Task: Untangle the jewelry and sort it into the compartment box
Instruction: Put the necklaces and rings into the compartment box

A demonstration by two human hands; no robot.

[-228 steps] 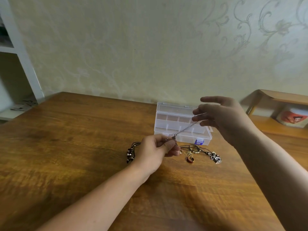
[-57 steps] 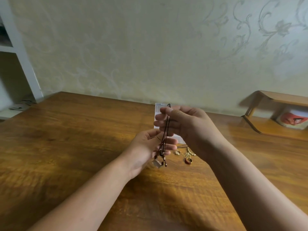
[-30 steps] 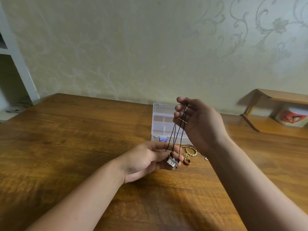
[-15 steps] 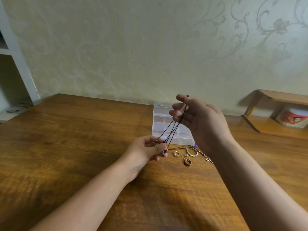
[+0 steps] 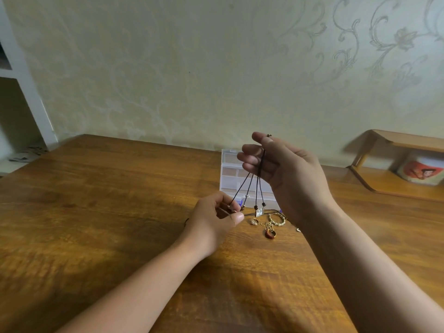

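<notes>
Black cord necklace (image 5: 251,186) hangs taut between both hands: the left hand (image 5: 216,217), low over the worktop (image 5: 96,212), pinches two beaded strands it has just drawn aside, so the tangle is loosening. Above, the right hand (image 5: 278,169) pinches the cord's top. Beyond, the compartment box (image 5: 230,176) is half hidden; its contents are unreadable.
</notes>
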